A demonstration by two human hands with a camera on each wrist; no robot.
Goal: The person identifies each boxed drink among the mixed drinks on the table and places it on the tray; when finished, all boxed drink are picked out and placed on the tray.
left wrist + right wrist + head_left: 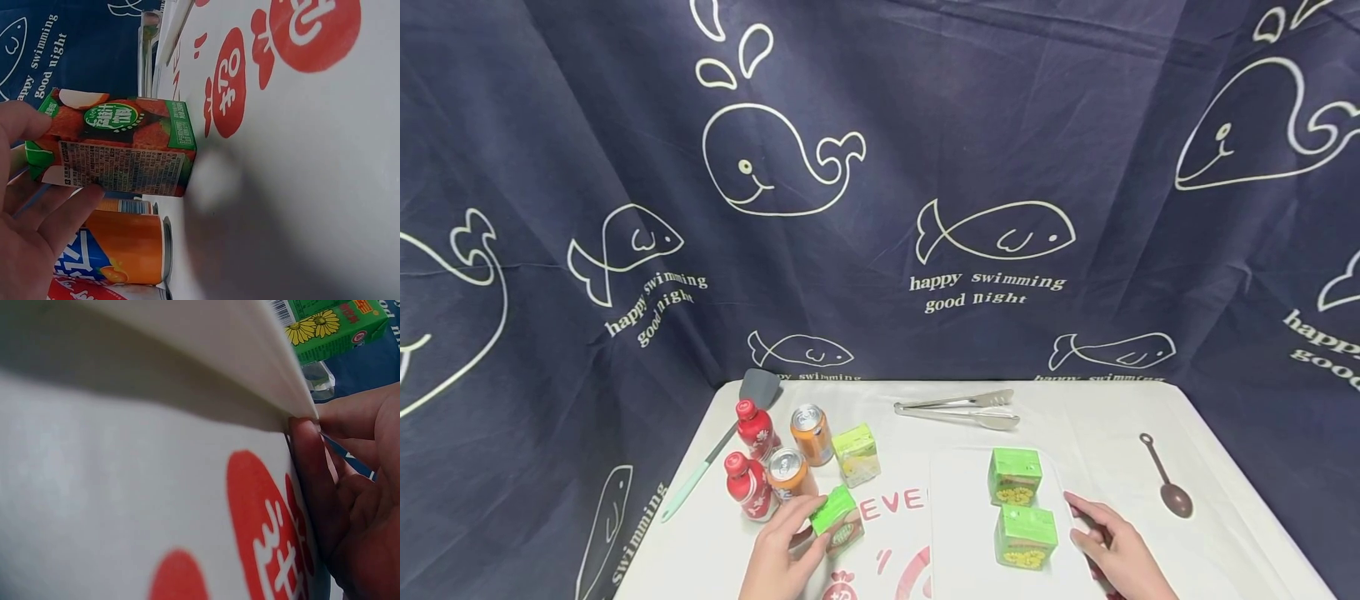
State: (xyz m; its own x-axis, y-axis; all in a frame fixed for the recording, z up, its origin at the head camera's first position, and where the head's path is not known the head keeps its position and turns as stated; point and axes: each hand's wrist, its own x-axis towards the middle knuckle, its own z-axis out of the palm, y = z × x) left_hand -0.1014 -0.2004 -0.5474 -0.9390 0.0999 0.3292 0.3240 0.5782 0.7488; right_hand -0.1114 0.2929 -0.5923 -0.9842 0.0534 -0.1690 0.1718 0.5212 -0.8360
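My left hand [781, 552] grips a small green-topped juice box [842, 533] from its left side, thumb toward me. In the left wrist view the box shows red fruit pictures and printed text, and it stands upright close over the white tabletop. My right hand [1116, 546] pinches the right edge of a flat white board [961, 517]. In the right wrist view the fingers and thumb meet at the board's edge, with a shadow on the cloth below. Two green chrysanthemum drink boxes, one farther [1015, 477] and one nearer [1026, 537], stand upright on the board.
Two orange cans [811, 435] and two red bottles [752, 487] stand beside the left hand, with a yellow-green juice box [857, 456] near them. A spatula [700, 471] lies far left, metal tongs [958, 410] at the back, a brown spoon [1172, 492] at the right.
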